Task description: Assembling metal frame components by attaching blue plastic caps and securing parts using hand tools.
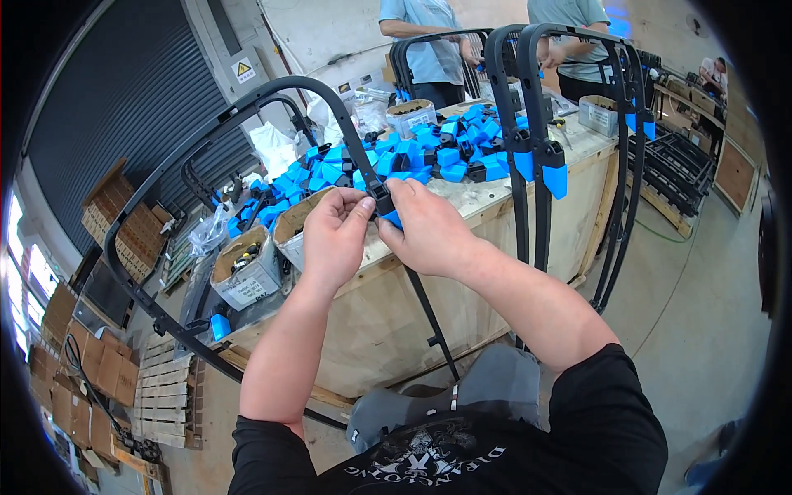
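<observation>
Frame (353, 142) at the counter (488, 196), blue cap (391, 219) on it grasped by the right hand (433, 229), left hand (335, 235) just beside, its grip unclear, loose caps (454, 157) heaped behind

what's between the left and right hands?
Head view: a black tubular frame runs down between the left hand and right hand; a blue plastic piece shows there too, partly covered by the right hand.
</observation>
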{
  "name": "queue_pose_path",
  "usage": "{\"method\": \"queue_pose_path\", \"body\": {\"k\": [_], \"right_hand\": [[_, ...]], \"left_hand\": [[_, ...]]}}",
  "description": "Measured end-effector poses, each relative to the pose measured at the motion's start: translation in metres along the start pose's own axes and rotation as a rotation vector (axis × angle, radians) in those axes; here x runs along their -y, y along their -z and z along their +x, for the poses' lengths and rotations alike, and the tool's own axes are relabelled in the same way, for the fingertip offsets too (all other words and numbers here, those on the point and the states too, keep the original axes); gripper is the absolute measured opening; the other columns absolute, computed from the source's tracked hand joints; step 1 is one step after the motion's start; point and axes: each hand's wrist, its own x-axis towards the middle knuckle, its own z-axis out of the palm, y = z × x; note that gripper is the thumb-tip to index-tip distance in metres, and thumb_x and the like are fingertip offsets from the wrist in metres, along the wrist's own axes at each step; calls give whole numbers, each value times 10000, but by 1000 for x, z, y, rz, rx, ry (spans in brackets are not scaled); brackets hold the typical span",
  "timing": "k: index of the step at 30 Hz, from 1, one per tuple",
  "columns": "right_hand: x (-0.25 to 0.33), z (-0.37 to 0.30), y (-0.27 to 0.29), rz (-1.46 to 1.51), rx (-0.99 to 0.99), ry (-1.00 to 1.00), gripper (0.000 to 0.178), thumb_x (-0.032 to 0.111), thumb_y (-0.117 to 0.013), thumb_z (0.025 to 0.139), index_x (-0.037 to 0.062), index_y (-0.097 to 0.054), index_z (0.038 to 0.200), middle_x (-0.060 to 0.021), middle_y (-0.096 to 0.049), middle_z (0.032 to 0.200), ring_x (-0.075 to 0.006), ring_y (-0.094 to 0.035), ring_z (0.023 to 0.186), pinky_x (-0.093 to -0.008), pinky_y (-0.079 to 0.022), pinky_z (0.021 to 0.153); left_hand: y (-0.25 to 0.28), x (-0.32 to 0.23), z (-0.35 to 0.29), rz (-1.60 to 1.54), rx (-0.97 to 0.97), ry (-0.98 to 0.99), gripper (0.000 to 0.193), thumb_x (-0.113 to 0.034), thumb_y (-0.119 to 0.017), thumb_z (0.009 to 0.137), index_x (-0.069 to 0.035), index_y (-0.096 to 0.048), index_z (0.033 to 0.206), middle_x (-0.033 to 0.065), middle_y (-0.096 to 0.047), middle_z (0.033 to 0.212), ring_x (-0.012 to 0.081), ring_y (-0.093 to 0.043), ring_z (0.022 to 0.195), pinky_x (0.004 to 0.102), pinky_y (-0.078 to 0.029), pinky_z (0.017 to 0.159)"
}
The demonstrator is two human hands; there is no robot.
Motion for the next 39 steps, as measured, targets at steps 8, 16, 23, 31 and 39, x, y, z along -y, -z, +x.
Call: {"method": "queue_pose_path", "body": {"k": [8,16,23,31,39], "right_hand": [[1,0,1,0,-3,3,370,221,-623,900,-46,-478,1111,-262,-597,1041,-427,-624,975,-513,-524,823],[-1,-1,0,18,-7,-18,379,224,-635,897,-37,-477,1123,-255,-598,1041,-422,-626,976,-512,-522,828],[2,0,4,3,33,-35,433,231,-634,905,-59,-481,1186,-258,-602,1057,-419,-630,981,-507,-527,826],[-2,-1,-1,-21,-11,2,487,242,-633,904,-68,-471,1243,-251,-608,1055,-415,-634,973,-503,-529,817],[-1,-1,-1,-41,3,-10,510,240,-638,905,-80,-457,1257,-256,-601,1067,-415,-631,967,-500,-530,815]], "left_hand": [[3,-1,-1,-133,24,-91,178,28,-709,888,38,-660,1059,77,-708,962,126,-676,852,252,-546,746],[9,-1,-8,-170,78,-336,135,54,-661,898,18,-675,1027,108,-694,1075,149,-672,967,286,-532,861],[-6,-3,2,376,-35,35,358,-295,-569,1020,51,-628,946,123,-642,758,170,-600,723,347,-471,652],[-14,2,-3,-73,-213,-231,191,-178,-623,978,12,-630,994,6,-593,769,84,-507,680,266,-450,660],[3,-6,-2,408,14,-207,234,-210,-620,1005,19,-658,978,29,-620,809,125,-559,735,278,-468,677]]}}
